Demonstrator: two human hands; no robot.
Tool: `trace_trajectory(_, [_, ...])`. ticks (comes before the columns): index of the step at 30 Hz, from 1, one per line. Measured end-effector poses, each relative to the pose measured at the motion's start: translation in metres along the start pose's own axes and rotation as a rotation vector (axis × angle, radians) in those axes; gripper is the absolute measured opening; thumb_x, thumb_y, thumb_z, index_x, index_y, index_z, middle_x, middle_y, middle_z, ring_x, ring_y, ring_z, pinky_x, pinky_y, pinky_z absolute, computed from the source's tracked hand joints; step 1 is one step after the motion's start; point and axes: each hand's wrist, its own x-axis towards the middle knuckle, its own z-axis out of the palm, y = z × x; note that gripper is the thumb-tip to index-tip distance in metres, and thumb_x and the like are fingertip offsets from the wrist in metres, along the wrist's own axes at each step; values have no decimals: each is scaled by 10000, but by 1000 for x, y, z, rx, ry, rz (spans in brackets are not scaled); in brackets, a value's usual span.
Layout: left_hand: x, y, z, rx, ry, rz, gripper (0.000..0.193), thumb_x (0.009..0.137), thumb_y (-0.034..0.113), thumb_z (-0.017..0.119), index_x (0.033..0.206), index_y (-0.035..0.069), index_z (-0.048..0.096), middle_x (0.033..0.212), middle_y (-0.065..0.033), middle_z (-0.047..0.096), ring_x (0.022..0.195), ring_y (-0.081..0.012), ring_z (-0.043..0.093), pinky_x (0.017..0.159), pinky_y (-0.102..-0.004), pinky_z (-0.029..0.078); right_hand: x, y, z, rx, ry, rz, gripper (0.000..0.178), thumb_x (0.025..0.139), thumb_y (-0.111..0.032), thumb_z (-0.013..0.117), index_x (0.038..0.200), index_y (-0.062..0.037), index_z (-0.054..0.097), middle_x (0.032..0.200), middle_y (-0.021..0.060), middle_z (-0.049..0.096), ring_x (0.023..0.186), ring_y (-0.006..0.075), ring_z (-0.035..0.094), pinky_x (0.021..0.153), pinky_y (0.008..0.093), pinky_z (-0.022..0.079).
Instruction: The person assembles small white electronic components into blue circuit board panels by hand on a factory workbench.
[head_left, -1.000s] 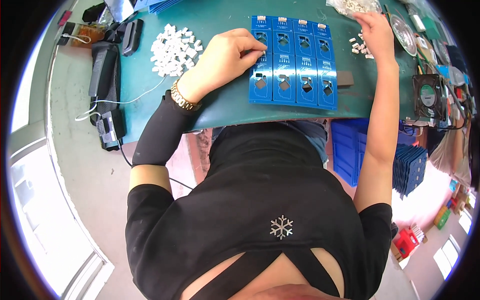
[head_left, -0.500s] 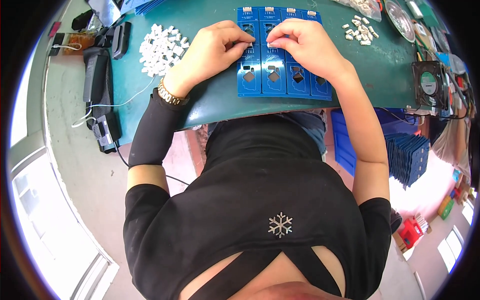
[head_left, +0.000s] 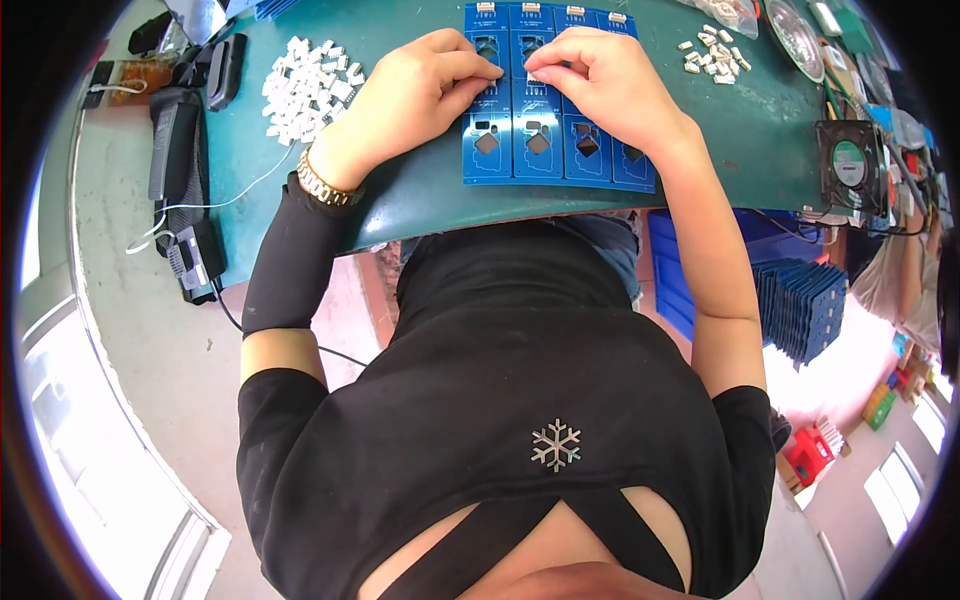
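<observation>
A blue circuit board panel (head_left: pixel 540 168), divided into several columns, lies on the green table top. White connectors sit in a row along its far edge. My left hand (head_left: pixel 425 92) has thumb and forefinger pinched on a small white connector (head_left: pixel 492 86) at the panel's left column. Beside it, my right hand (head_left: pixel 610 85) pinches another white connector (head_left: pixel 534 80) at the second column. Both connectors are partly hidden by fingertips, and whether they are fully seated I cannot tell. My right hand and forearm cover part of the right columns.
A large heap of white connectors (head_left: pixel 303 92) lies left of my left hand, a smaller one (head_left: pixel 716 54) to the right. A black fan (head_left: pixel 850 168) stands at the table's right edge. Below it are a blue crate (head_left: pixel 672 270) and stacked blue boards (head_left: pixel 800 305).
The whole view has shifted slightly, so the scene appears a little further left and up. Both hands keep nearly the same pinch and place on the panel.
</observation>
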Motion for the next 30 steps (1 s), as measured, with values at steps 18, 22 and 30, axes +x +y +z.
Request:
trace_trajectory(18, [-37,2,-57,112,-137,-314,205,901,121,646,1091,44,663,876,-99,631,748,-221,616,666,-315,482,4,-6,-6,-285,-46,-165,82,838,-90,667,913,-67,689,889,68,659,842,263,652,743,341,530])
trace_trajectory(22, [-45,-8,-45,167,-46,-524,169,919,102,609,1056,18,659,911,-133,635,785,-265,621,694,-345,485,16,-10,0,-381,-119,-152,111,844,-163,631,923,-114,692,912,52,652,892,280,652,748,375,530])
trace_trajectory(30, [-35,-47,-29,160,11,-376,153,950,94,555,1010,-30,620,854,-187,651,765,-280,623,732,-369,498,2,17,2,-325,138,-218,94,765,-189,623,759,-104,663,773,124,622,763,324,663,626,452,532])
